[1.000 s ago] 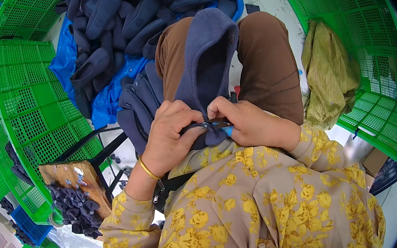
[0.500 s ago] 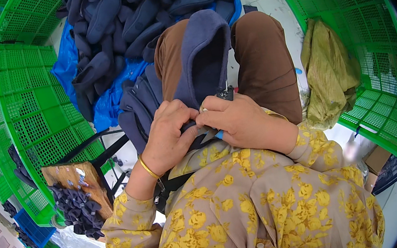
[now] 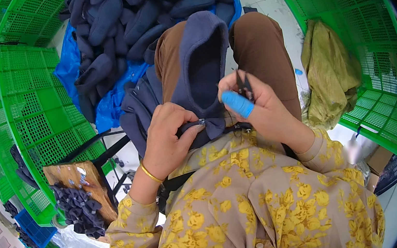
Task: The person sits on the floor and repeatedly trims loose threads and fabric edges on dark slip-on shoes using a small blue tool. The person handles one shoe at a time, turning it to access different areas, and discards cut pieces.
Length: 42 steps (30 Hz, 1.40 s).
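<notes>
At the far left rose a tall green plastic crate (image 3: 31,110), its walls moulded into a fine square mesh. Beside it, crumpled dark fabric bows (image 3: 77,210) lay heaped on a rough, scuffed wooden board (image 3: 103,182), next to a black bar frame (image 3: 100,151). Farther up, glossy, wrinkled blue sheeting (image 3: 69,74) lay beneath a mound of matte navy slippers (image 3: 142,20), smooth-soled and rounded. The left hand (image 3: 169,134), a smooth yellow bangle (image 3: 150,174) at its wrist, pinched a soft navy bow (image 3: 216,127) between thumb and forefinger; a small shiny band crossed the bow's middle. The bow sat at the near end of a plush navy slipper (image 3: 183,87), which lay over the left knee with its oval opening upward. Just right of it, the right hand (image 3: 267,110), its thumb wrapped in smooth blue tape (image 3: 237,104), gripped dark metal snips (image 3: 243,85), pointed blades upward and parted. Beyond the matte brown trousers (image 3: 260,50), a creased olive cloth (image 3: 329,75) hung over another mesh-walled green crate (image 3: 370,37).
</notes>
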Available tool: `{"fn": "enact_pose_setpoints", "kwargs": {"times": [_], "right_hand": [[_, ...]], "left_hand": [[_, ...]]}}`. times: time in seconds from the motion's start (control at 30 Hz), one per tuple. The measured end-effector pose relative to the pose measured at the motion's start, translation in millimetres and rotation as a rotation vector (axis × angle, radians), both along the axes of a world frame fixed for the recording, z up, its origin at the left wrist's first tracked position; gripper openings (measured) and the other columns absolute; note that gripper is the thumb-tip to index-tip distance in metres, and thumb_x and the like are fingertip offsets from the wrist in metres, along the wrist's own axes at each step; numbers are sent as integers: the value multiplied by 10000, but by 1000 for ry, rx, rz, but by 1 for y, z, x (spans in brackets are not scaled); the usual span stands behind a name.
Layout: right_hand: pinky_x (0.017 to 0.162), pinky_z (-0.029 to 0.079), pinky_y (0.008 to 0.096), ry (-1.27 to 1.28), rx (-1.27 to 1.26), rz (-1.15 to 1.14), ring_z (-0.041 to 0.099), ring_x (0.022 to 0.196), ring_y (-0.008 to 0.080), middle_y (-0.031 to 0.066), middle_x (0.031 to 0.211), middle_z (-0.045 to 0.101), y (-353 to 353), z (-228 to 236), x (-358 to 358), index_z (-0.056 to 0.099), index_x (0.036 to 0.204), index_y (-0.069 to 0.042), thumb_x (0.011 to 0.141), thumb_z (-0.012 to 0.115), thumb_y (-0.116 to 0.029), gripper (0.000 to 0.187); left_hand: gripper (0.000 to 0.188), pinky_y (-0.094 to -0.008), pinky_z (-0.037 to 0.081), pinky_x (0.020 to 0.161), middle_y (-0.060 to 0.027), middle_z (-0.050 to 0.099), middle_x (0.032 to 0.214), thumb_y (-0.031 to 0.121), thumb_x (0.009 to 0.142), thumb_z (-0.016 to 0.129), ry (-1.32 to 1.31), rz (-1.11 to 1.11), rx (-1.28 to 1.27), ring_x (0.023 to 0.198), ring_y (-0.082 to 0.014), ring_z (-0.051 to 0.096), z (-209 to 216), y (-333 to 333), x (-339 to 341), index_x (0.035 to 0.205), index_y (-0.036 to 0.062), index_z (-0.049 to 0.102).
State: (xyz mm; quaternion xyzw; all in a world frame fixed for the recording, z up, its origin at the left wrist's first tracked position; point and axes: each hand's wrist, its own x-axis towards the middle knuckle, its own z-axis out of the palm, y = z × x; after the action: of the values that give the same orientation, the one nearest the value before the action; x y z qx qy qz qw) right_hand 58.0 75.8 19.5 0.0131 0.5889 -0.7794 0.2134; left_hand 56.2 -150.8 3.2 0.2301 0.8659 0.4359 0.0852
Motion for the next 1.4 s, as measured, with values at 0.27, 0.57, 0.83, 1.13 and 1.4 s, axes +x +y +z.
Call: {"fn": "enact_pose_setpoints", "kwargs": {"times": [0.27,0.57,0.83,1.13,1.4], "right_hand": [[673,502,325,202,494,224,661,720,261,189,840,668,4,-6,17,665,1043,-18,799,571,44,269],[621,461,310,307,550,235,556,619,200,138,742,608,2,-11,19,659,971,-7,868,623,-27,112],[677,518,395,315,594,277,658,741,360,209,817,658,0,-11,15,676,964,-2,727,561,36,267],[678,512,417,352,626,282,651,748,373,201,814,659,-1,-12,14,674,956,-12,725,557,28,263],[676,506,442,511,682,294,645,776,360,161,815,666,-2,-23,7,671,971,-66,728,594,24,271]], "left_hand": [[190,-338,433,734,-67,575,844,52,703,784,9,18,3,834,-255,547,4,4,4,843,55,655],[187,-333,430,737,-62,577,849,51,707,783,-7,14,3,839,-248,542,1,3,4,845,54,656],[181,-332,431,729,-61,577,847,49,708,780,-21,28,-16,836,-244,541,1,4,4,839,49,655],[184,-328,432,718,-62,580,847,38,703,779,-11,22,-21,834,-240,544,1,4,3,844,48,661],[174,-346,449,739,-68,589,862,41,705,776,-42,38,-5,854,-262,551,-2,3,4,839,51,665]]}}
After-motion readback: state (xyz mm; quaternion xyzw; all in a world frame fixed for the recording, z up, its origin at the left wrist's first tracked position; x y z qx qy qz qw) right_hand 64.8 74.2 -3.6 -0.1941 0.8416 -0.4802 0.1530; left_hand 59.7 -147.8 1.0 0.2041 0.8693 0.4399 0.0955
